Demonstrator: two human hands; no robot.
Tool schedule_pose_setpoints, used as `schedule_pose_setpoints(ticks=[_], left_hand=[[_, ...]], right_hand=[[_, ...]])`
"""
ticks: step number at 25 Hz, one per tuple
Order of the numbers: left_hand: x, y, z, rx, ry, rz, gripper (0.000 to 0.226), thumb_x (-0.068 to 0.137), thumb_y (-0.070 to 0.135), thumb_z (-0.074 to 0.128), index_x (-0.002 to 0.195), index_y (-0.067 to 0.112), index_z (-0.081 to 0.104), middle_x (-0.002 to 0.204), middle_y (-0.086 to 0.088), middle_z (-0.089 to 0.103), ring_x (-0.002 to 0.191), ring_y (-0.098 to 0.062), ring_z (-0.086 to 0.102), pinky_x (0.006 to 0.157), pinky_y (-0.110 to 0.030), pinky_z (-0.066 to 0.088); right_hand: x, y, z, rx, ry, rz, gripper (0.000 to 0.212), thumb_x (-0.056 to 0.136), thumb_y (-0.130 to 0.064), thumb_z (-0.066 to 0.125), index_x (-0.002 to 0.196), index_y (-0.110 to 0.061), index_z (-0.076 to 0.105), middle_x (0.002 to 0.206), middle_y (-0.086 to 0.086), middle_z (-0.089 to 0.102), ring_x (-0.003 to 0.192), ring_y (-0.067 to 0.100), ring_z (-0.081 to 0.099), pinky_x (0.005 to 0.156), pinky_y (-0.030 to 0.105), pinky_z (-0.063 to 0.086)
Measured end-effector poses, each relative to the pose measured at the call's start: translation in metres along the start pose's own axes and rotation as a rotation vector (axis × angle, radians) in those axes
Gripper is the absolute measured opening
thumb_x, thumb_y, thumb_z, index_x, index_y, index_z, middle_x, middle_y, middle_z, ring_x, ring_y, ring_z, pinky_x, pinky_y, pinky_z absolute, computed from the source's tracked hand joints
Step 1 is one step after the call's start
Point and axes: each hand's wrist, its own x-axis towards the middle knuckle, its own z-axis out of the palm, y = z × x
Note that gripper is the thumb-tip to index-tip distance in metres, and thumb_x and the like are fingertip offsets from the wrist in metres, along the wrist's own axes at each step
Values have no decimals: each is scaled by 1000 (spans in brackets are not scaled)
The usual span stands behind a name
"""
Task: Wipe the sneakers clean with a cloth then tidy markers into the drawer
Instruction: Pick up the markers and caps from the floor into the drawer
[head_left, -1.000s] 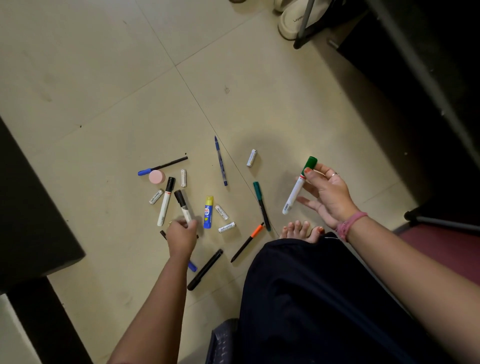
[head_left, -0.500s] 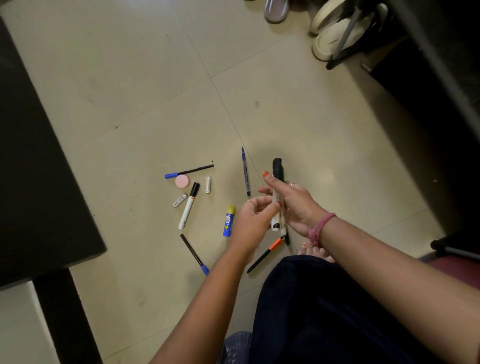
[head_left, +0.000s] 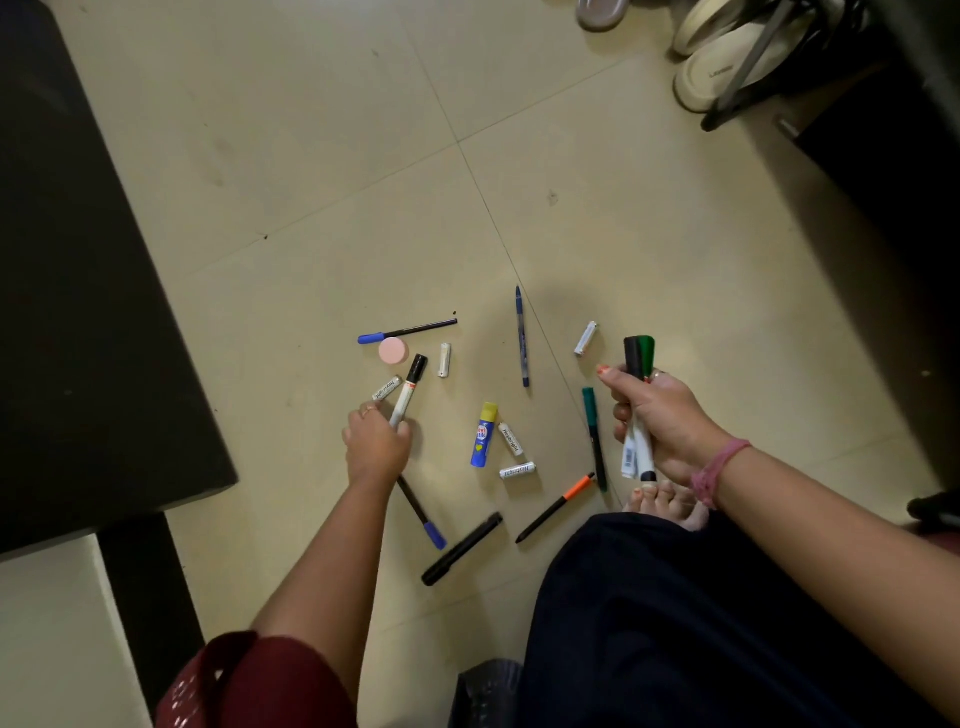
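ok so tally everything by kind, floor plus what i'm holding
white-barrelled markers: 3 (2 in the right hand, 1 in the left hand)
black marker: 1
thin pens: 5
batteries: 5
glue stick: 1
pink round disc: 1
total: 16

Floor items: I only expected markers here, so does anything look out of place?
Yes. Among the pens lie loose batteries, a glue stick and a pink round lid; none are markers.
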Motion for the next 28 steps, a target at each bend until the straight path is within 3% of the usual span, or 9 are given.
schedule_pose_setpoints(ticks=[4, 7, 11, 15, 18, 21, 24, 26, 28], left_hand=[[16, -4, 16, 203, -33, 106, 26, 93, 20, 50, 115, 8, 58, 113, -16, 56, 104, -35, 54, 81, -40, 47], [22, -1, 23, 202, -8, 113, 22, 97, 17, 44, 100, 5, 61, 101, -19, 61, 84, -31, 53, 63, -34, 37], [10, 6, 11, 21, -33, 120, 16, 93, 12, 50, 95, 2, 64, 89, -12, 61, 83, -27, 56, 66, -28, 37], [-32, 21, -8, -658, -161, 26, 8, 91, 19, 64, 94, 11, 62, 92, -7, 68, 88, -21, 63, 83, -35, 53], [-72, 35, -13, -905, -293, 65, 20, 90, 18, 66, 108, 7, 63, 103, -12, 72, 97, -21, 67, 87, -35, 55], [-114, 56, -13, -940, -407, 128, 13, 90, 14, 65, 103, 14, 65, 94, 0, 73, 89, -12, 68, 75, -23, 53], [-143, 75, -3, -856, -551, 188, 17, 88, 14, 68, 105, 11, 65, 93, -2, 73, 88, -14, 68, 75, -25, 55], [-153, 86, 4, -777, -604, 228, 17, 88, 17, 69, 104, 15, 66, 94, -2, 73, 88, -14, 69, 81, -29, 58], [-156, 91, 7, -734, -618, 289, 15, 88, 19, 69, 103, 19, 65, 92, 4, 72, 86, -7, 68, 79, -24, 57]], right_hand=[[-1, 15, -15, -24, 21, 27, 14, 87, -20, 66, 87, -20, 52, 56, -9, 43, 49, 7, 38, 50, 24, 35], [-1, 18, -21, -16, -2, 40, 12, 87, -18, 65, 86, -21, 53, 55, -9, 43, 48, 6, 38, 49, 24, 34], [-2, 14, -24, 3, 15, 49, 13, 87, -15, 64, 85, -21, 53, 58, -7, 43, 48, 7, 36, 47, 22, 33], [-1, 6, -19, 1, 42, 33, 17, 86, -11, 66, 87, -20, 53, 71, -3, 50, 47, 7, 35, 41, 20, 33], [1, 2, -11, -12, 9, 17, 11, 88, -12, 64, 93, -19, 56, 81, -2, 56, 50, 6, 39, 43, 19, 33], [-2, 0, -4, -30, -26, 7, 14, 86, -24, 67, 96, -17, 60, 93, 1, 62, 58, 6, 45, 43, 17, 34], [-5, 0, 1, -121, -106, 12, 46, 73, -46, 73, 104, -14, 63, 104, 1, 68, 76, 8, 49, 46, 18, 39], [-7, 0, 4, -121, -181, 18, 61, 65, -51, 74, 106, -9, 62, 95, 1, 69, 73, 6, 54, 47, 19, 41], [-9, -1, 5, -110, -198, 27, 57, 65, -50, 75, 102, -9, 59, 75, -4, 66, 58, 3, 56, 48, 21, 42]])
